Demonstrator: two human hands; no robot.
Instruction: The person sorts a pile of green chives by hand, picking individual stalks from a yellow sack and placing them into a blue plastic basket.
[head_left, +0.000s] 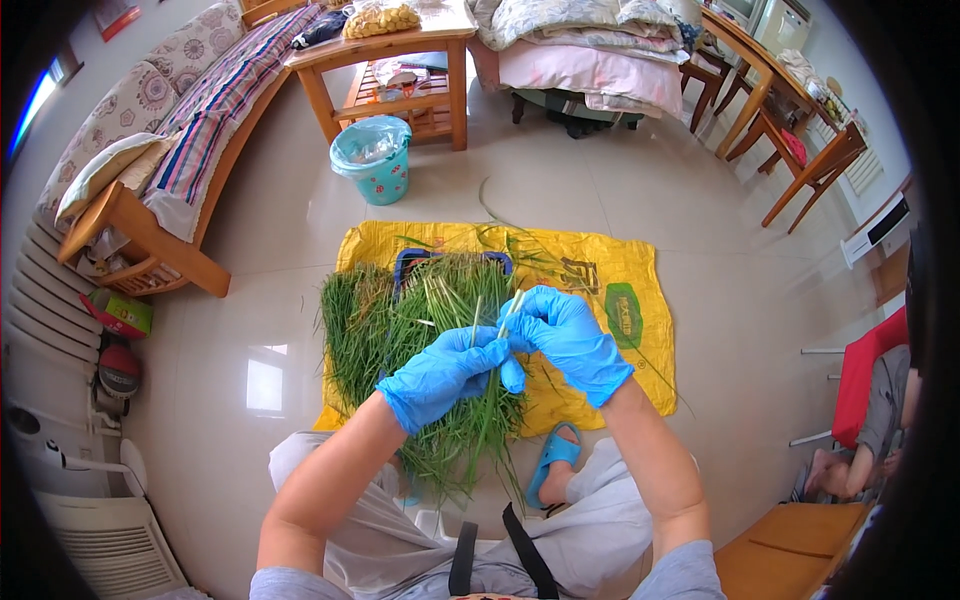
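Observation:
My left hand (457, 365), in a blue glove, is closed around several long green stalks with pale ends, likely garlic chives, whose leaves hang down below it. Touching the pale stalk ends (514, 306) with its fingertips is my right hand (559, 330), gloved the same way. Beneath and to the left of both hands lies a large heap of the green stalks (360, 330), partly in a blue plastic basket (400, 264). The basket and heap rest on a yellow woven sack (645, 300) spread on the floor. Loose leaves are scattered on the sack.
A turquoise bin (386, 176) with a plastic liner stands beyond the sack, by a wooden table (382, 46). To the left is a wooden sofa (172, 225). Blue slippers (557, 457) are on my feet near the sack's edge. Another person (862, 442) is at the far right.

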